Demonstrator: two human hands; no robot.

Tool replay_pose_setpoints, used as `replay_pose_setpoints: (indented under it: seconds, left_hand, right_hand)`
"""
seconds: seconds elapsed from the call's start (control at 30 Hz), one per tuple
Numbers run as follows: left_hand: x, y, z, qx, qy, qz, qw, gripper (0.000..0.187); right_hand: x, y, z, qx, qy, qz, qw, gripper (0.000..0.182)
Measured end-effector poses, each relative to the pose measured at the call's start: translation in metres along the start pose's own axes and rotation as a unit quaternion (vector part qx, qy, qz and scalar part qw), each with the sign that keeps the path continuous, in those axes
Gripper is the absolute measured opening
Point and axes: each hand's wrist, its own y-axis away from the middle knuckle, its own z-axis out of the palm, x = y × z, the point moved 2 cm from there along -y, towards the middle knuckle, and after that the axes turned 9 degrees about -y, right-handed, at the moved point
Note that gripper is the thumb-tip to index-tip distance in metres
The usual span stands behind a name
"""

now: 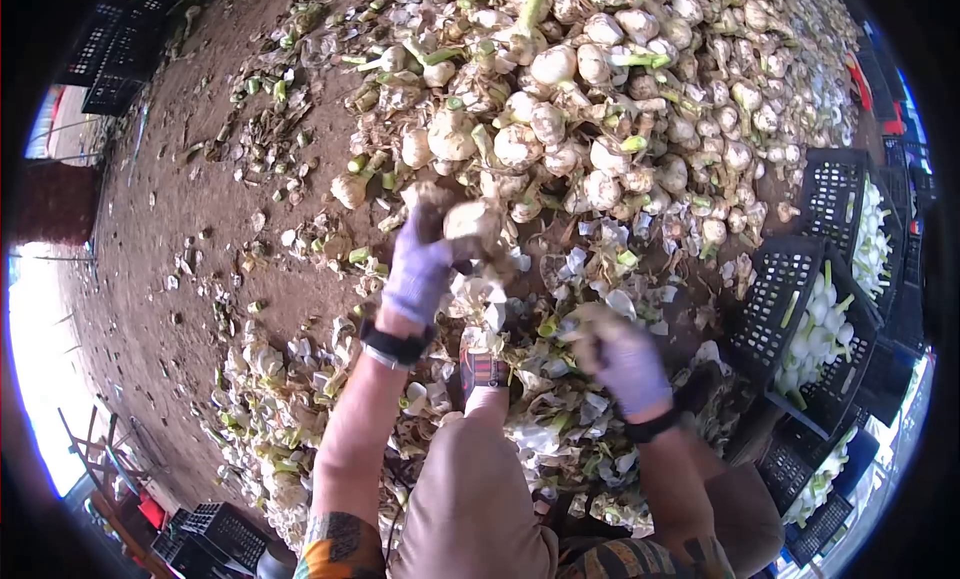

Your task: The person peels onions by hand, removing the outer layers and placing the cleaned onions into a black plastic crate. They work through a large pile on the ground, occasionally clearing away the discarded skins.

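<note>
My left hand, in a pale purple glove with dark fingertips, grips a whitish garlic bulb between thumb and fingers, just in front of the heap. Lower and to the right, my right hand wears the same kind of glove. Its fingers are curled in and smeared by motion, so whatever they may hold is hidden. Below the hands lie loose papery skins and cut green stem pieces. A large heap of unpeeled garlic bulbs, some with short green stems, spreads out ahead.
Black plastic crates of cleaned white bulbs stand at the right. More black crates sit at the upper left and lower left. A shoe rests among the skins, and brown dirt floor extends to the left.
</note>
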Motion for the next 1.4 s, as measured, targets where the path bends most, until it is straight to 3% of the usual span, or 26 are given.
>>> replay_pose_setpoints:
  seconds: [0.03,0.07,0.1,0.13,0.2,0.23,0.33,0.4,0.43,0.47,0.53,0.73,0.77,0.83,0.87,0.9,0.93,1.0,1.03,1.13,1.17,1.2,1.27,1.3,1.33,1.4]
  left_hand:
    - [-0.015,0.01,0.006,-0.081,0.149,-0.003,0.986,0.065]
    - [-0.021,0.025,0.017,-0.094,0.181,-0.045,0.978,0.075]
    - [-0.028,0.036,0.029,-0.098,0.188,-0.053,0.976,0.078]
    - [-0.033,0.044,0.039,-0.102,0.195,-0.061,0.974,0.081]
    - [-0.044,0.051,0.04,-0.146,0.111,-0.107,0.977,0.084]
    - [-0.05,0.055,0.043,-0.118,0.081,-0.088,0.986,0.083]
    - [-0.052,0.059,0.05,-0.094,0.029,-0.054,0.994,0.074]
    - [-0.051,0.059,0.053,-0.118,-0.181,0.065,0.974,0.065]
    - [-0.054,0.059,0.05,-0.114,-0.338,0.188,0.915,0.062]
    - [-0.043,0.062,0.056,-0.1,-0.461,0.246,0.846,0.065]
    - [-0.045,0.061,0.058,-0.108,-0.489,0.346,0.793,0.057]
    - [-0.061,0.063,0.047,-0.111,-0.541,0.435,0.711,0.051]
    - [-0.056,0.066,0.05,-0.112,-0.541,0.435,0.712,0.051]
    - [-0.046,0.067,0.054,-0.116,-0.356,0.232,0.898,0.057]
    - [-0.046,0.067,0.054,-0.113,-0.248,0.12,0.955,0.061]
    - [-0.052,0.064,0.053,-0.1,-0.046,0.024,0.994,0.065]
    - [-0.05,0.063,0.052,-0.073,-0.01,-0.019,0.997,0.063]
    - [-0.054,0.063,0.048,-0.116,0.22,-0.149,0.957,0.058]
    - [-0.061,0.063,0.046,-0.081,0.281,-0.169,0.941,0.053]
    - [-0.054,0.063,0.048,-0.122,0.298,-0.19,0.927,0.059]
    - [-0.049,0.062,0.05,-0.137,0.308,-0.2,0.92,0.069]
    - [-0.05,0.063,0.051,-0.139,0.308,-0.199,0.92,0.069]
    - [-0.053,0.066,0.049,-0.131,0.029,-0.053,0.99,0.08]
    - [-0.054,0.064,0.052,-0.057,-0.12,0.082,0.988,0.088]
    - [-0.053,0.065,0.05,-0.057,-0.121,0.081,0.988,0.088]
    - [-0.042,0.068,0.052,-0.022,-0.01,-0.038,0.999,0.083]
  right_hand:
    - [0.022,-0.007,0.006,-0.02,-0.069,0.064,0.995,0.031]
    - [0.027,-0.01,0.024,0.002,-0.094,0.09,0.991,0.033]
    - [0.028,-0.017,0.037,0.073,-0.083,0.1,0.989,0.033]
    - [0.033,-0.023,0.035,0.08,-0.232,0.106,0.964,0.028]
    - [0.04,-0.031,0.014,0.132,-0.28,0.024,0.951,0.025]
    - [0.037,-0.03,0.007,0.175,-0.224,0.002,0.959,0.024]
    - [0.008,-0.023,0.025,0.158,-0.116,-0.003,0.981,0.023]
    - [0.009,-0.029,0.033,0.205,-0.138,-0.023,0.969,0.022]
    - [0.007,-0.03,0.038,0.236,-0.119,-0.029,0.964,0.022]
    - [0.004,-0.029,0.04,0.267,-0.101,-0.035,0.958,0.022]
    - [0.0,-0.024,0.035,0.213,-0.102,-0.021,0.972,0.018]
    - [0.001,-0.024,0.03,0.247,-0.048,0.018,0.968,0.01]
    - [0.0,-0.024,0.035,0.255,-0.07,0.012,0.964,0.011]
    - [0.0,-0.022,0.038,0.26,-0.093,0.007,0.961,0.011]
    - [0.0,-0.02,0.037,0.242,-0.063,0.0,0.968,0.012]
    - [-0.001,-0.019,0.035,0.223,-0.032,-0.006,0.974,0.014]
    - [-0.005,-0.017,0.032,0.221,-0.032,-0.006,0.975,0.014]
    - [-0.013,-0.013,0.032,0.12,0.101,-0.059,0.986,0.021]
    - [-0.013,-0.011,0.032,0.1,0.158,-0.124,0.974,0.028]
    - [-0.01,-0.01,0.028,0.118,0.2,-0.144,0.962,0.023]
    - [-0.011,-0.011,0.032,0.128,0.118,-0.094,0.98,0.025]
    - [-0.011,-0.012,0.032,0.128,0.12,-0.096,0.98,0.025]
    - [-0.003,-0.014,0.03,0.106,0.045,-0.037,0.993,0.027]
    - [0.006,-0.019,0.031,0.167,0.02,-0.035,0.985,0.025]
    - [0.005,-0.018,0.031,0.167,0.019,-0.034,0.985,0.025]
    - [-0.003,-0.016,0.034,0.157,0.107,0.004,0.982,0.027]
